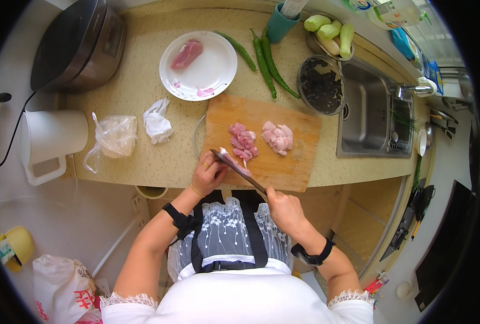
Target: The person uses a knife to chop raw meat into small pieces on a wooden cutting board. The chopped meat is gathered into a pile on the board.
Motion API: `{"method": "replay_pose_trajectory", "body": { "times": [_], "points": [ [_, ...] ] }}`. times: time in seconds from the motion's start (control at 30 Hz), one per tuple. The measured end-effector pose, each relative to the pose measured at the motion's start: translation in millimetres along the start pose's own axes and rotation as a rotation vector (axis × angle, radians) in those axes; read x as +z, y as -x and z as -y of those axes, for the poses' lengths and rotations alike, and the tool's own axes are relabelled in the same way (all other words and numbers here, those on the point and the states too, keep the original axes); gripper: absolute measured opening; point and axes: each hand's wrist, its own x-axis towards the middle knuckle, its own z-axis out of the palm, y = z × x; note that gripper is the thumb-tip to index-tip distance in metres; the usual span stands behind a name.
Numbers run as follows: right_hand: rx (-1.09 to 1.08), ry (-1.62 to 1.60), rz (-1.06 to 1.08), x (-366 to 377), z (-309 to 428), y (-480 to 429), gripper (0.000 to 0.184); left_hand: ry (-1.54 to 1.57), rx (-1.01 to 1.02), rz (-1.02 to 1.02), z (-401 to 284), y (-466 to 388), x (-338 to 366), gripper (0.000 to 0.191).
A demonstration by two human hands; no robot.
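In my right hand (283, 208) is the handle of a kitchen knife (240, 169), its blade slanting up and left over the wooden cutting board (296, 170). My left hand (209, 172) is at the board's near left edge, fingers curled beside the blade. Whatever its fingers press on is mostly hidden by the knife. A strip of raw meat (235, 163) lies along the blade's far side. Farther up the board sit a pile of chopped reddish meat (243, 141) and, to its right, a pile of pale, fatty pieces (278, 137).
Behind the board stands a white plate (219, 77) with a raw meat chunk (187, 54). Green chili peppers (266, 60) lie beside a glass bowl (321, 85) of dark pieces. A steel sink (363, 109) is right; a crumpled tissue (157, 122), plastic bag (116, 135) and white pitcher (53, 129) are left.
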Motion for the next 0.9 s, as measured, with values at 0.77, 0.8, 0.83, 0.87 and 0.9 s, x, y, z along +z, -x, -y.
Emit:
{"method": "replay_pose_trajectory", "body": {
  "times": [0.77,0.8,0.83,0.87,0.9],
  "points": [
    [0.057,-0.091,-0.047,34,-23,-49,0.014,0.112,-0.245,-0.070,2,5,6,0.016],
    [0.111,-0.116,-0.048,29,-27,-43,0.015,0.126,-0.265,-0.108,1,4,8,0.015],
    [0.080,-0.213,-0.076,26,-29,-41,0.016,0.146,-0.286,-0.144,0,2,10,0.015],
    [0.114,-0.270,-0.087,23,-30,-40,0.017,0.056,-0.249,-0.182,0,-1,11,0.014],
    [0.112,-0.341,-0.102,23,-29,-43,0.018,0.128,-0.293,-0.199,-1,-5,14,0.014]
  ]
}}
